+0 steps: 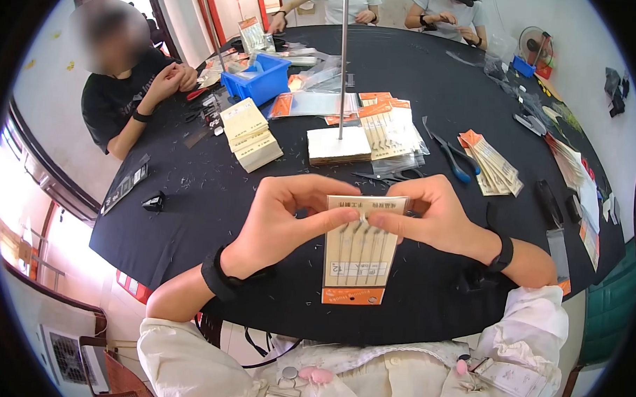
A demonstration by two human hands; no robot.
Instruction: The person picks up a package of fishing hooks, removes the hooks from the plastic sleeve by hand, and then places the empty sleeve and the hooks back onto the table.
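A cream card of fishing hooks (360, 259) with an orange end is held upright in front of me, apparently in a clear sleeve. Several hooks with thin lines run down it, and its orange end points toward me. My left hand (286, 215) pinches the card's upper edge from the left, thumb on the front. From the right, my right hand (436, 216) grips the same edge, its thumb close to the other one. Both hands' other fingers are partly hidden behind the card. Beyond it lie black-handled scissors (392, 178) and blue-handled pliers (459, 168).
A metal rod (343, 66) rises from a white block (339, 149). Around it are stacked cream cards (253, 140), a blue basket (258, 81), hook cards (387, 131) and fanned packets (491, 162). A knife (552, 207) lies right. Other people (129, 94) sit around the black table (169, 235).
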